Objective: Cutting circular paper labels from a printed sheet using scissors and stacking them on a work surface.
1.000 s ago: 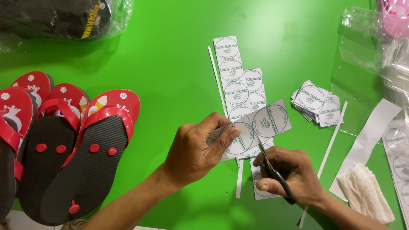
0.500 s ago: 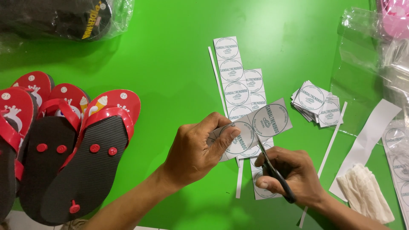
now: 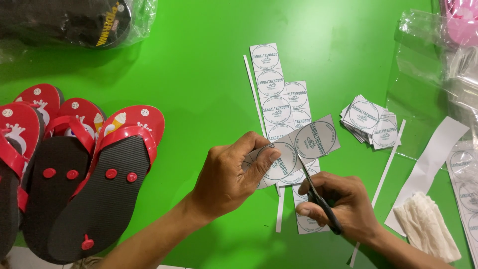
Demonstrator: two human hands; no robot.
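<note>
- We see a bright green counter [image 3: 199,74]; red sandals [image 3: 84,174] lie at its near left.
- Our left hand [image 3: 226,177] pinches a label strip [image 3: 298,147]; our right hand [image 3: 338,204] is closed around scissors [image 3: 318,197].
- Farther off: cut labels [image 3: 371,122] and a bagged sandal [image 3: 69,22].
- Since earlier, nothing has visibly shifted.

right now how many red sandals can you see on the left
4, maybe more hidden: one top-up at far left, one behind it, one in the middle, and one sole-up sandal nearest the left hand.
</note>
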